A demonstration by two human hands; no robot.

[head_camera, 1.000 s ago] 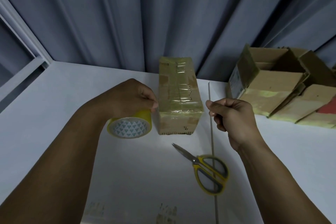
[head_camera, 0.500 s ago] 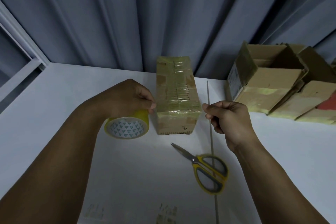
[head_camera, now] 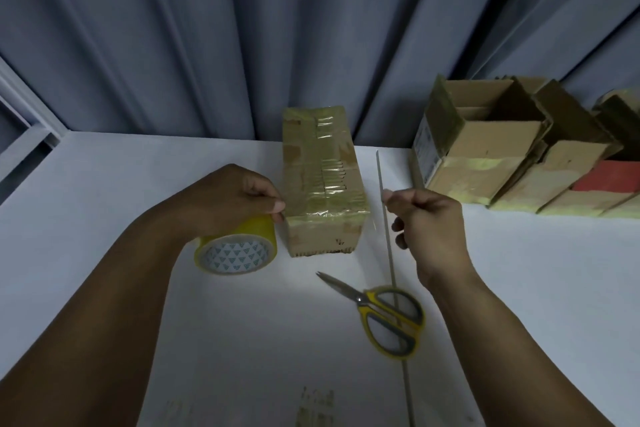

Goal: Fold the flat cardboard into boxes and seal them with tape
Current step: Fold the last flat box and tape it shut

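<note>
Box [head_camera: 322, 184] by table's [head_camera: 131, 180] far edge; left hand [head_camera: 228, 201] grips tape roll [head_camera: 239, 250].

Your left grip [head_camera: 225, 201] holds the yellow tape roll [head_camera: 239, 250], thumb against the taped box [head_camera: 322, 180] at its near left corner. Your right grip [head_camera: 429, 229] is pinched shut just right of the box; what it pinches, can't tell. Scissors [head_camera: 384, 308] lie toward the table [head_camera: 104, 184]'s near edge, and open boxes [head_camera: 485, 156] line its far right edge.
</note>
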